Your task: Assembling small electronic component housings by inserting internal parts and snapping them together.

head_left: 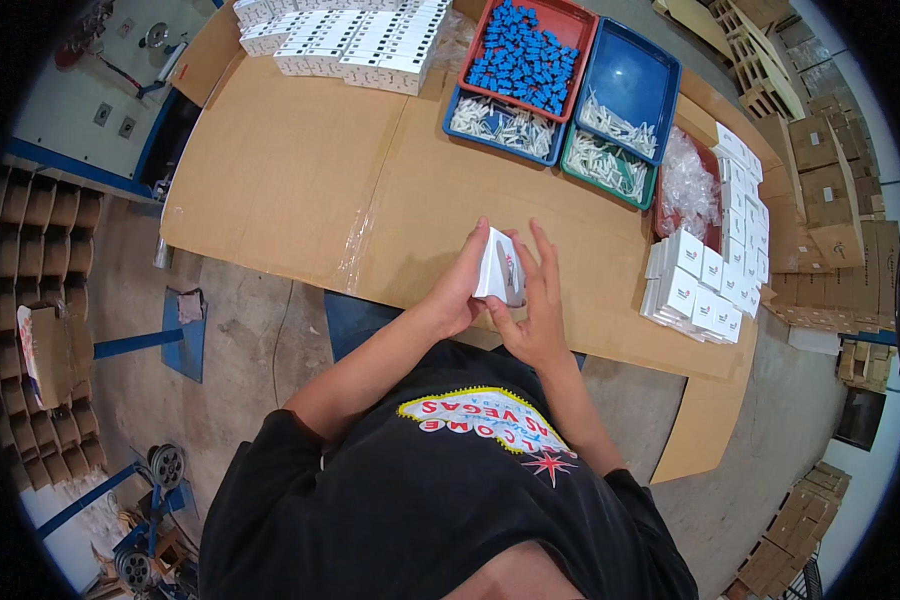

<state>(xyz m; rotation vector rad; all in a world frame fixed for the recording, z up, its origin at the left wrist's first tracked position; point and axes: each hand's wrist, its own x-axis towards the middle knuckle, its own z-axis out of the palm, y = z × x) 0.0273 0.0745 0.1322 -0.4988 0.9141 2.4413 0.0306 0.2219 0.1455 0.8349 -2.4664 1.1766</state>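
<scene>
Just in front of my body, over the table's near edge, a small white cardboard box [494, 268] with a dark grey print on one face is held tilted between my two hands. My left hand [460, 285] grips it from the left, fingers lying along its side. Against its right side is my right hand [536, 305], the thumb at the box's lower edge and a finger along the printed face, while another finger points upward off the box. Whether the box is open or closed at the top, I cannot tell.
Cardboard covers the table [280, 190]. Rows of white boxes [390, 45] stand at the far left. Trays hold blue parts [525, 55] and white sticks [500, 128]; a red bin has clear plastic bags [686, 185]. Flat white boxes [695, 290] are stacked at the right.
</scene>
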